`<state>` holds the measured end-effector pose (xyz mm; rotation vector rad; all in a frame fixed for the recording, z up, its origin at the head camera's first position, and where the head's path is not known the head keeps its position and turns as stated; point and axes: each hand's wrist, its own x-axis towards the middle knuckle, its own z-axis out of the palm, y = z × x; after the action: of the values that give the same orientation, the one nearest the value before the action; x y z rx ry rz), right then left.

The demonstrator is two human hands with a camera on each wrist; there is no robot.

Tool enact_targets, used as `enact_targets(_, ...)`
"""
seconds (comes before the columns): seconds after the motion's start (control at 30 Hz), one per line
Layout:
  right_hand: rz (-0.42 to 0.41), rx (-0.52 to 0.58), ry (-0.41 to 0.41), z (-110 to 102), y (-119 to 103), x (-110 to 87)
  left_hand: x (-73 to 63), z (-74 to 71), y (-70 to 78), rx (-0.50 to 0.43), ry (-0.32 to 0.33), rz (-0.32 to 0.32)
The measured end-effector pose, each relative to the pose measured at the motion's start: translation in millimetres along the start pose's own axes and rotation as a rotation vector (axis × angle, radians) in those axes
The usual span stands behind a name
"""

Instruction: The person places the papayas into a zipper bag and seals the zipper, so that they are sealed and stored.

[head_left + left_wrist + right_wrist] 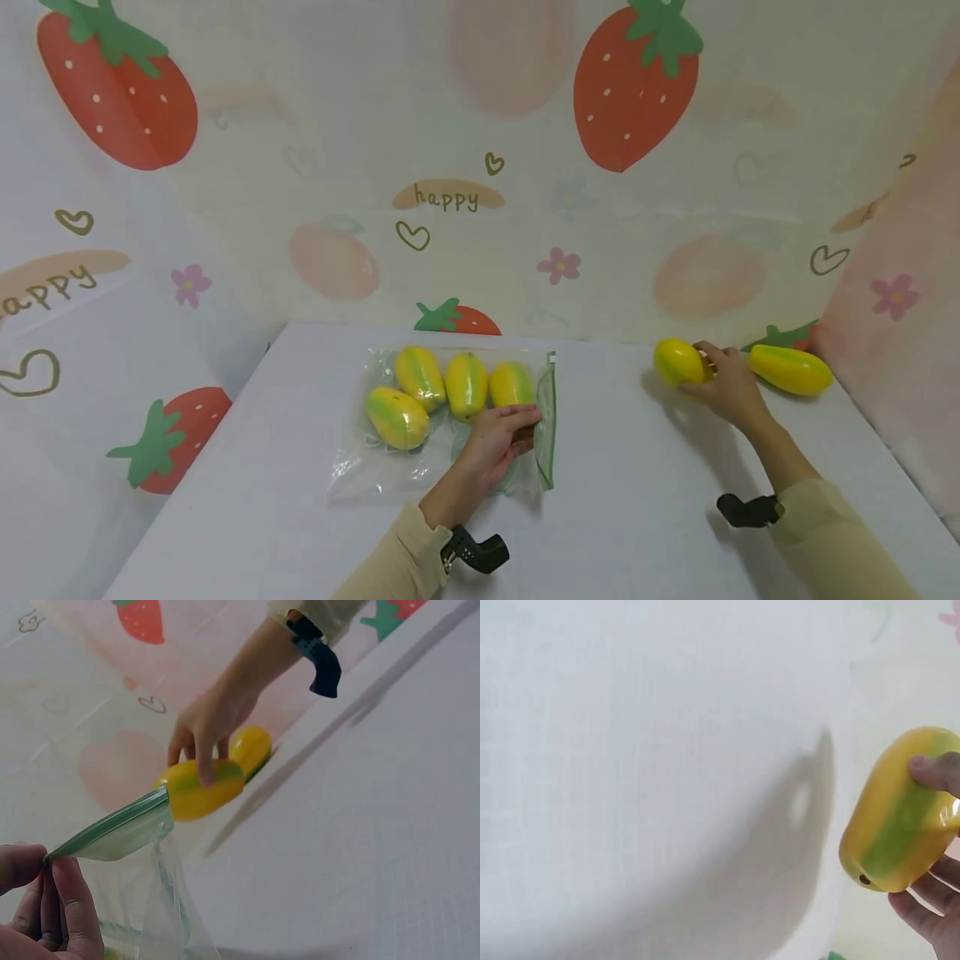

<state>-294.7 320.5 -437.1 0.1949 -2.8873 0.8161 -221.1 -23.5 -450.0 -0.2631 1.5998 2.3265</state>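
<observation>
My left hand (497, 442) pinches the green zip edge (112, 821) of a clear zip bag (360, 479), thumb against fingers, and the bag's mouth faces right. Inside the bag lie several yellow papayas (398, 418) with green streaks. On the right, my right hand (726, 385) grips another papaya (896, 817), thumb on one side and fingers on the other. This one is held over the table, its shadow falling on the white surface. Just beyond that hand, one more papaya (791, 370) lies on its side.
The white table (615, 517) meets a back wall sheet (525, 150) printed with strawberries, hearts and flowers. Side sheets stand at left and right. A black wrist camera (480, 552) sits on the left wrist, another (748, 510) on the right.
</observation>
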Motion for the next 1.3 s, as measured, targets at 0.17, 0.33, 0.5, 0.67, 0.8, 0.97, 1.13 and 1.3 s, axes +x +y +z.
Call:
enact_targets(0.17, -0.026, 0.033, -0.025, 0.4, -12.4, -9.9, -0.4, 0.9, 0.5, 0.002, -0.008, 0.012)
enact_targets(0.33, -0.010, 0.063, -0.068, 1.9, -26.4, -18.1, 0.2, 0.7, 0.0, 0.004, -0.005, 0.009)
enact_targets(0.5, -0.016, 0.093, -0.102, 3.3, -41.3, -25.0, 0.8, -0.3, 0.0, 0.002, -0.004, 0.003)
enact_targets(0.67, -0.043, 0.104, -0.110, 6.7, -51.6, -29.5, 0.7, -1.3, 0.0, -0.005, 0.003, 0.011)
enact_targets(0.8, -0.057, 0.138, -0.128, 9.5, -58.4, -32.2, 0.1, -1.1, 0.4, -0.006, 0.002, 0.021)
enact_targets(0.97, -0.096, 0.167, -0.146, 12.9, -66.1, -33.9, 0.2, -0.6, 0.2, -0.004, 0.002, 0.011)
enact_targets(1.13, -0.093, 0.181, -0.158, 16.0, -74.5, -36.8, -0.9, -0.2, 1.1, 0.003, 0.002, 0.007)
enact_targets(1.3, -0.099, 0.193, -0.175, 19.1, -84.4, -41.3, -0.3, 0.5, 1.1, 0.004, -0.001, 0.002)
